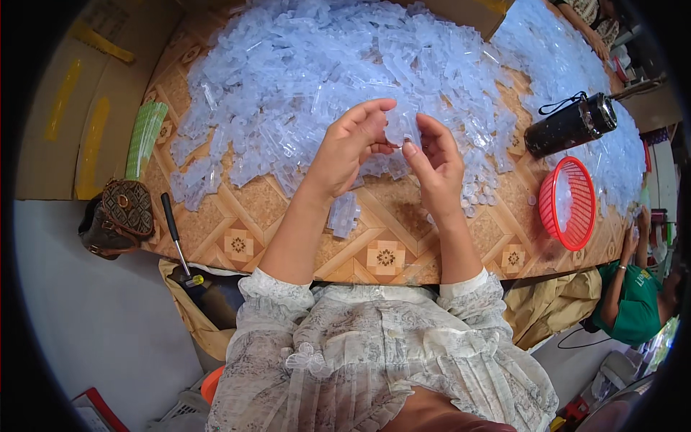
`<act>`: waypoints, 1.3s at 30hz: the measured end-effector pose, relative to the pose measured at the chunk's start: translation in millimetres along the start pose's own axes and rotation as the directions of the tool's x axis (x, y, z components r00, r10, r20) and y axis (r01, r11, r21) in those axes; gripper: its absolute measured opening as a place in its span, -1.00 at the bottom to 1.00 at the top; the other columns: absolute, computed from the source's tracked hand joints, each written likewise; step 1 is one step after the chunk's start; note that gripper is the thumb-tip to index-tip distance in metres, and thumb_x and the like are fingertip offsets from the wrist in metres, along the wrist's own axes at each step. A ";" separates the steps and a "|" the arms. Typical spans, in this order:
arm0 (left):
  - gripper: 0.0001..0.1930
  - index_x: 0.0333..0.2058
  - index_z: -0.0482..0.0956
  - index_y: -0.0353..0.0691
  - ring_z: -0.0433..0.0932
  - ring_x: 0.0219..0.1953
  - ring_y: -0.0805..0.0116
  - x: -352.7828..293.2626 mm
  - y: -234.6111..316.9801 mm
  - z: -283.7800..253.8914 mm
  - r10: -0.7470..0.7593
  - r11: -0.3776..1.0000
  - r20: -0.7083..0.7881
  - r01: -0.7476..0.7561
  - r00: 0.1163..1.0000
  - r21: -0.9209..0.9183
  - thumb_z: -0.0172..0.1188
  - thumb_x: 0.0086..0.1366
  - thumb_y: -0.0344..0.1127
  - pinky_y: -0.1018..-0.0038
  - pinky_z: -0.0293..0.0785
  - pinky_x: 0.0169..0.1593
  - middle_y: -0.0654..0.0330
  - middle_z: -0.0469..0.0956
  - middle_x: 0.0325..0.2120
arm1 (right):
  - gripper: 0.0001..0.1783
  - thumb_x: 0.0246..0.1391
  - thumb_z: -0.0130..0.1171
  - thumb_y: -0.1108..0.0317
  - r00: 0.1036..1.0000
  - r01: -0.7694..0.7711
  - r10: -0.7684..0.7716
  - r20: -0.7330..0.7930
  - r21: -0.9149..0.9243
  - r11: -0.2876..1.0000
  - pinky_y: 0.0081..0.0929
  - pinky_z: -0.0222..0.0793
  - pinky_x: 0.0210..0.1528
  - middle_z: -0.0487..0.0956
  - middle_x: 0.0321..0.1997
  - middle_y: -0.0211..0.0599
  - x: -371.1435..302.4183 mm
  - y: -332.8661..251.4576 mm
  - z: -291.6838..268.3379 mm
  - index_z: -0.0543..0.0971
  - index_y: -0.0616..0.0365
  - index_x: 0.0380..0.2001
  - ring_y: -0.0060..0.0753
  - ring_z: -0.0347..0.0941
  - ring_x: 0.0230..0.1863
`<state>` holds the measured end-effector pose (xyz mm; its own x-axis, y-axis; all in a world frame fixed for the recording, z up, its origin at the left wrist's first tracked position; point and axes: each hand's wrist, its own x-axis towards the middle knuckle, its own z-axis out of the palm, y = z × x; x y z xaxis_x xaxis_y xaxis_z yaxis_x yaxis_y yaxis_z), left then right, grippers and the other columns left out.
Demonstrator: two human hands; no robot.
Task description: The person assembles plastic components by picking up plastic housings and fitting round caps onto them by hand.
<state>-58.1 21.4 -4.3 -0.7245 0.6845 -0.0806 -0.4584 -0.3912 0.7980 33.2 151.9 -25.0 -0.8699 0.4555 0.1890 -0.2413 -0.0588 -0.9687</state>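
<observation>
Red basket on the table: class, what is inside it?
The red basket holds a few clear plastic pieces, seen through its open top. Its mesh wall hides the near side, so a full count cannot be made.

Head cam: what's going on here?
A person seated at a patterned table holds a small clear plastic piece between both hands, left hand and right hand, fingertips pinching it just above the tabletop. Behind the hands lies a big heap of similar clear plastic parts. A red basket and a black flask sit to the right, a screwdriver at the left edge. Another person in a green shirt sits at the far right.
</observation>
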 end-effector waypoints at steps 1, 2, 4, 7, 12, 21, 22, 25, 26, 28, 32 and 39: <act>-0.62 0.07 0.38 -0.32 0.53 -0.29 0.50 -1.3 -0.4 1.9 -0.001 1.000 -0.001 0.001 1.000 -0.002 0.12 0.31 -0.34 0.64 0.51 -0.26 0.26 0.48 -0.24 | -0.48 0.07 0.20 0.46 1.000 -0.002 0.002 0.001 -0.002 1.000 -0.50 0.33 0.03 0.42 0.04 -0.21 0.3 -1.0 0.6 0.34 0.31 0.10 -0.47 0.39 -0.02; -0.57 0.08 0.36 -0.32 0.50 -0.25 0.53 -4.1 -1.0 4.3 0.036 0.995 0.050 -0.040 0.998 0.092 0.19 0.25 -0.40 0.63 0.51 -0.25 0.27 0.44 -0.20 | -0.49 0.07 0.20 0.45 1.000 0.002 -0.002 0.001 0.003 1.000 -0.51 0.34 0.03 0.43 0.03 -0.22 0.7 -3.1 1.1 0.34 0.31 0.10 -0.47 0.40 -0.03; -0.50 0.10 0.34 -0.32 0.47 -0.22 0.56 -5.1 -3.5 5.0 0.068 0.980 0.096 -0.085 0.993 0.180 0.26 0.19 -0.45 0.63 0.51 -0.25 0.27 0.40 -0.15 | -0.49 0.08 0.20 0.44 1.000 0.001 -0.001 0.008 0.006 1.000 -0.51 0.34 0.02 0.43 0.02 -0.23 0.2 -2.8 1.2 0.34 0.31 0.09 -0.48 0.40 -0.04; -0.39 0.14 0.30 -0.33 0.48 -0.27 0.58 -2.7 -6.8 3.1 0.127 0.949 0.095 -0.149 0.987 0.277 0.32 0.10 -0.54 0.63 0.51 -0.24 0.23 0.37 -0.09 | -0.50 0.09 0.20 0.43 1.000 0.005 -0.005 0.005 -0.021 1.000 -0.51 0.35 0.02 0.44 0.02 -0.22 -0.5 -0.2 0.5 0.34 0.30 0.09 -0.47 0.41 -0.04; -0.48 0.14 0.32 -0.32 0.53 -0.26 0.50 -4.1 -7.0 0.7 0.240 0.859 0.049 -0.236 0.970 0.455 0.24 0.20 -0.45 0.60 0.49 -0.17 0.24 0.52 -0.29 | -0.49 0.09 0.20 0.41 0.987 -0.148 0.132 0.086 0.225 0.963 -0.51 0.35 0.02 0.45 0.01 -0.26 -0.3 -9.8 0.7 0.34 0.26 0.10 -0.48 0.39 -0.01; -0.57 0.02 0.45 -0.34 0.46 -0.46 0.60 -3.6 -13.2 -3.4 0.175 0.911 -0.012 -0.157 0.985 0.381 0.03 0.38 -0.09 0.63 0.43 -0.42 0.29 0.51 -0.47 | -0.43 0.07 0.23 0.37 0.996 -0.081 0.077 0.045 0.106 0.991 -0.53 0.37 -0.03 0.45 0.02 -0.29 -2.5 -6.8 2.5 0.33 0.22 0.15 -0.48 0.39 -0.04; -0.57 0.02 0.45 -0.34 0.46 -0.46 0.60 -3.7 -14.2 -3.2 0.174 0.913 -0.012 -0.156 0.985 0.378 0.03 0.38 -0.09 0.63 0.43 -0.42 0.29 0.51 -0.47 | -0.43 0.07 0.23 0.37 0.996 -0.083 0.079 0.045 0.103 0.991 -0.53 0.37 -0.03 0.45 0.02 -0.29 -3.1 -4.3 3.2 0.33 0.22 0.15 -0.48 0.39 -0.04; -0.55 0.04 0.44 -0.35 0.46 -0.47 0.59 -4.2 -18.0 -5.1 0.185 0.895 -0.024 -0.159 0.982 0.416 0.00 0.39 -0.07 0.62 0.45 -0.40 0.28 0.51 -0.45 | -0.43 0.05 0.25 0.37 0.999 0.008 -0.007 0.048 -0.017 1.000 -0.53 0.41 -0.12 0.47 -0.01 -0.27 -3.7 0.5 4.4 0.36 0.22 0.14 -0.49 0.42 -0.11; -0.54 0.05 0.43 -0.36 0.46 -0.44 0.58 -4.4 -19.4 -7.0 0.171 0.916 -0.037 -0.145 0.985 0.375 0.01 0.39 -0.08 0.61 0.46 -0.39 0.28 0.51 -0.43 | -0.44 0.04 0.26 0.36 0.998 0.057 -0.054 0.033 -0.115 0.992 -0.53 0.43 -0.16 0.48 -0.04 -0.25 -3.9 -0.1 5.1 0.37 0.22 0.12 -0.49 0.44 -0.14; -0.54 0.06 0.42 -0.36 0.47 -0.42 0.58 -5.7 -19.4 -8.0 0.155 0.934 -0.050 -0.130 0.987 0.333 0.01 0.39 -0.08 0.59 0.48 -0.38 0.28 0.51 -0.41 | -0.44 0.03 0.28 0.36 0.995 0.104 -0.101 0.023 -0.212 0.972 -0.53 0.44 -0.21 0.50 -0.07 -0.22 -3.6 1.5 4.8 0.39 0.22 0.11 -0.48 0.45 -0.17; -0.51 0.11 0.35 -0.37 0.46 -0.33 0.56 -9.3 -15.6 -4.9 0.084 0.964 -0.013 -0.078 0.996 0.256 0.03 0.38 -0.10 0.55 0.54 -0.29 0.27 0.47 -0.32 | -0.43 0.02 0.28 0.36 0.987 0.155 -0.156 0.024 -0.338 0.928 -0.54 0.42 -0.20 0.51 -0.08 -0.21 -4.4 -1.8 2.9 0.40 0.18 0.12 -0.49 0.44 -0.17; -0.52 0.18 0.27 -0.31 0.44 -0.19 0.54 -9.4 -16.5 -0.4 0.155 0.943 0.004 -0.150 0.988 0.298 0.02 0.39 -0.18 0.55 0.55 -0.19 0.25 0.42 -0.20 | -0.41 -0.02 0.29 0.38 0.969 0.224 -0.247 0.008 -0.455 0.862 -0.50 0.37 -0.20 0.52 -0.12 -0.18 -6.9 -5.0 1.6 0.41 0.17 0.12 -0.37 0.45 -0.15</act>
<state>-44.0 21.2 -16.9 -0.7849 0.6178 0.0467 -0.1707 -0.2881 0.9422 39.8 147.6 -21.3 -0.7868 0.4483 0.4242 -0.2070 0.4558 -0.8657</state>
